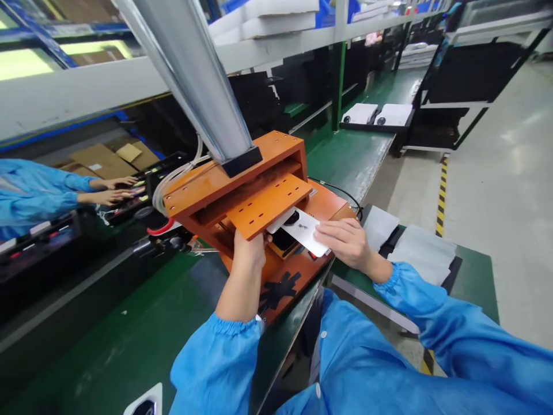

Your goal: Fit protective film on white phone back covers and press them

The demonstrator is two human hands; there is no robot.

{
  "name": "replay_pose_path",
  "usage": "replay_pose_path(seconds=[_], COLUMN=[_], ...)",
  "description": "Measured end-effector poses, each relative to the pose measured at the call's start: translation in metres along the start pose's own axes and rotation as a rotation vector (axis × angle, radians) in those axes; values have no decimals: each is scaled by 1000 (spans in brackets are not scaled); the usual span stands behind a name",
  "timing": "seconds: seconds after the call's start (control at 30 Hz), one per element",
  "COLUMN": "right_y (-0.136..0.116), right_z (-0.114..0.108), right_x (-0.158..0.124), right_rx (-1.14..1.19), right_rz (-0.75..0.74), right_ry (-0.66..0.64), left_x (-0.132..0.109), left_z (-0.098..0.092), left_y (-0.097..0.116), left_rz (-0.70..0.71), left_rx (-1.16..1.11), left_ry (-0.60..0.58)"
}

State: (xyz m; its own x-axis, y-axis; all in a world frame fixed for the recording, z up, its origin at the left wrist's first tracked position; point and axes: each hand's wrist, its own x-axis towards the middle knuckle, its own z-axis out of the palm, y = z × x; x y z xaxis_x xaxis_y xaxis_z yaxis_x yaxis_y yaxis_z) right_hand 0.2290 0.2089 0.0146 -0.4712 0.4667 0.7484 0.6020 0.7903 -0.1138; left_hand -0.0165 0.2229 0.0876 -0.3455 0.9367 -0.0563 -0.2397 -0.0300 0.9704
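- Orange metal makes up the press (276, 143), which is set on the green bench (142, 340); a thick silver column (190, 75) is joined to its top, probably so that force can be delivered from above.
- The white panel (310, 235) is held partly under the press's slotted plate (272, 202), tilted along its length toward the wearer; its outer end is left sticking out, seemingly so that it can be grasped outside the gap.
- That end is gripped by the right hand (345, 242), with fingers laid over the top face; by this hold the panel's angle can presumably be steered.
- The left hand (249, 248) is tucked beneath the plate's near edge, perhaps so that the inner end can be guided; its fingers are hidden, and whether anything is gripped cannot be told.
- Black tape (280, 290) is stuck crosswise on the base, perhaps as padding or a patch.
- Pale sheets (423, 251) are stacked on the side table (475, 276), apparently to be kept within easy reach of the right arm.
- Farther off, similar white pieces (396, 114) are laid side by side in a black tray, likely to be kept apart.
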Motion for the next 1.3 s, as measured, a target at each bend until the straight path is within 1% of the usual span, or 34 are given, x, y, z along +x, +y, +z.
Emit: replay_pose_path(seconds=[0.03,0.07,0.1,0.13,0.17,0.23,0.27,0.33,0.37,0.43,0.5,0.67,0.77,0.83,0.87,0.9,0.97,1.0,1.03,1.07,1.1,1.17,1.23,1.3], right_y=[2,4,5,6,7,9,9,9,8,7,6,1,-8,-14,-17,-17,-14,-11,-6,0,5,13,18,21], right_z=[7,13,19,24,28,35,38,42,44,45,43,33,27,24,24,23,23,23,24,25,25,27,27,26], right_x=[10,19,29,38,47,62,69,81,85,90,93,95,89,72,58,42,4,-16,-34,-49,-62,-76,-80,-78], right_rx=[9,21,39,62,88,123,123,85,57,16,16,87,96,86,76,62,9,-33,-80,-121,-150,-181,-185,-158], right_rz=[-1,-3,-7,-15,-28,-93,-142,-229,-256,-276,-279,-231,-207,-170,-123,-47,174,280,356,400,413,397,373,339], right_ry=[-14,-23,-28,-40,-65,-146,-195,-281,-307,-343,-375,-437,-415,-326,-249,-152,75,168,225,244,227,156,110,102], left_x=[-5,-16,-31,-51,-73,-121,-143,-178,-189,-203,-206,-198,-194,-190,-187,-185,-181,-179,-177,-176,-175,-173,-172,-170], left_z=[-1,-4,-9,-16,-25,-43,-53,-68,-74,-82,-86,-93,-96,-99,-100,-102,-105,-107,-108,-109,-110,-110,-111,-112], left_y=[0,-1,-2,-6,-10,-23,-30,-44,-50,-60,-68,-75,-77,-79,-80,-81,-83,-84,-86,-87,-88,-89,-89,-87], left_rz=[-8,-21,-33,-45,-49,2,52,196,270,386,459,573,656,689,699,709,740,761,783,802,816,828,822,820], left_rx=[1,10,39,83,183,486,608,772,817,872,912,1046,1166,1246,1279,1304,1327,1333,1336,1341,1347,1355,1357,1367], left_ry=[13,4,-27,-68,-155,-281,-349,-431,-448,-445,-424,-399,-371,-334,-320,-309,-289,-285,-282,-278,-272,-261,-254,-252])
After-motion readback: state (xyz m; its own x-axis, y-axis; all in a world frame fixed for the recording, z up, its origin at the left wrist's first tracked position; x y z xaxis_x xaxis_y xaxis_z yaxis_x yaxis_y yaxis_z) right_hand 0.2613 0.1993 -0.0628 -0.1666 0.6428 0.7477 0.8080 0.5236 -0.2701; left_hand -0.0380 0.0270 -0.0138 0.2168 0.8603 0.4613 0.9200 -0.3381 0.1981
